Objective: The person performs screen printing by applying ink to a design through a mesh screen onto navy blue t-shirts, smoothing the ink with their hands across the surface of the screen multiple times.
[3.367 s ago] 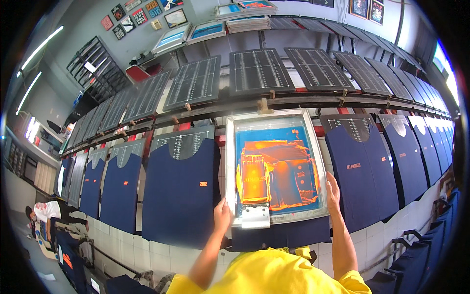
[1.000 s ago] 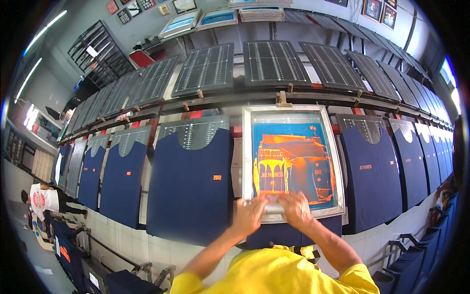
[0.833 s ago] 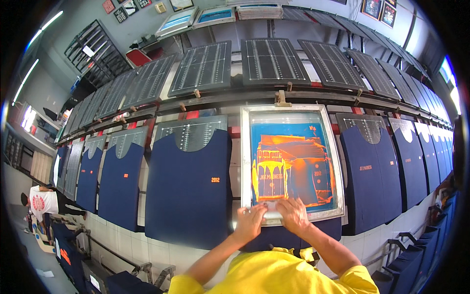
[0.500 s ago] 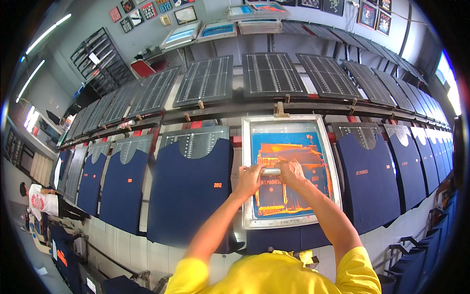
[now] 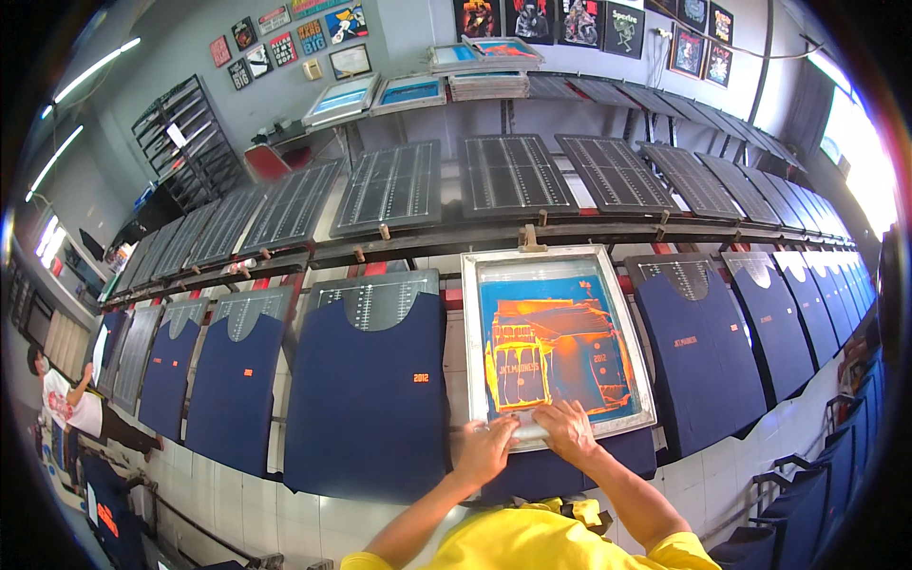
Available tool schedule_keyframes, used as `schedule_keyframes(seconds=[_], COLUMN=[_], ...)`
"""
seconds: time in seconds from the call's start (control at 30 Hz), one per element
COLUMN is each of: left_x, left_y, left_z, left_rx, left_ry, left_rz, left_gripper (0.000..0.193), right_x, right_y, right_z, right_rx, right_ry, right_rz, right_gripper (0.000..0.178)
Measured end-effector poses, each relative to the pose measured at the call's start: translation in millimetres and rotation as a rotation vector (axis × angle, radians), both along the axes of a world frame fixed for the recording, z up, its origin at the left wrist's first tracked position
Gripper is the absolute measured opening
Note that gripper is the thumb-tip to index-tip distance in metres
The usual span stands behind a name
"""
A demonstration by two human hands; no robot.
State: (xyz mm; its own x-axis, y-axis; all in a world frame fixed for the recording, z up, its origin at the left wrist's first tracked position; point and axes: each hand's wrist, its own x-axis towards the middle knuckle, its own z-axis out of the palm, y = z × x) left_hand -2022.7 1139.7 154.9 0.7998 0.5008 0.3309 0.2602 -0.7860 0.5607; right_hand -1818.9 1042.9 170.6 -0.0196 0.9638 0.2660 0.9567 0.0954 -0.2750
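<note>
Both hands grip a squeegee (image 5: pixel 528 432) with a pale handle at the near end of a screen-printing frame (image 5: pixel 629 332). My left hand (image 5: pixel 485 450) is closed on its left end, my right hand (image 5: pixel 568 429) on its right. The squeegee's blade is hidden from view. Orange ink (image 5: pixel 551 312) is smeared in streaks over the frame's blue mesh, thickest around the left and upper parts. Lettering shows through the mesh. Beneath the frame, a navy T-shirt (image 5: pixel 570 467) sticks out at the near edge. A clamp (image 5: pixel 532 239) sits at the frame's far edge.
Navy shirts on boards flank the frame, one at left (image 5: pixel 366 399) and one at right (image 5: pixel 703 361). Behind runs a row of dark printing boards (image 5: pixel 516 176). More screens (image 5: pixel 408 92) rest on the back table. A person (image 5: pixel 81 408) stands far left.
Both hands have drawn the squeegee from the middle of the mesh toward me, to the frame's near edge. The view has tilted up slightly. The person at left has shifted, arm outstretched.
</note>
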Motion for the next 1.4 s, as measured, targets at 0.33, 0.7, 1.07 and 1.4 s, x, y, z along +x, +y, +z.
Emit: schedule_keyframes(seconds=[0.33,0.7,1.07,1.4], left_x=[-18,-12,18,22], left_y=[-26,35,46,38], left_z=[-22,-84,-76,-40], left_rx=[0.034,-0.805,-0.953,-1.014], left_ry=[-0.042,-0.319,-0.39,-0.512], left_rz=[-0.037,0.483,0.672,0.596], left_gripper=[0.036,0.051,0.043,0.05], right_x=[-23,152,189,229], right_y=[-38,-75,-64,-94], right_z=[4,-40,-73,-90], right_rx=[-0.041,0.19,0.252,0.266], right_ry=[0.105,0.295,0.879,1.556], right_rz=[-0.01,-0.751,-0.653,-0.431], right_gripper=[0.059,0.04,0.048,0.07])
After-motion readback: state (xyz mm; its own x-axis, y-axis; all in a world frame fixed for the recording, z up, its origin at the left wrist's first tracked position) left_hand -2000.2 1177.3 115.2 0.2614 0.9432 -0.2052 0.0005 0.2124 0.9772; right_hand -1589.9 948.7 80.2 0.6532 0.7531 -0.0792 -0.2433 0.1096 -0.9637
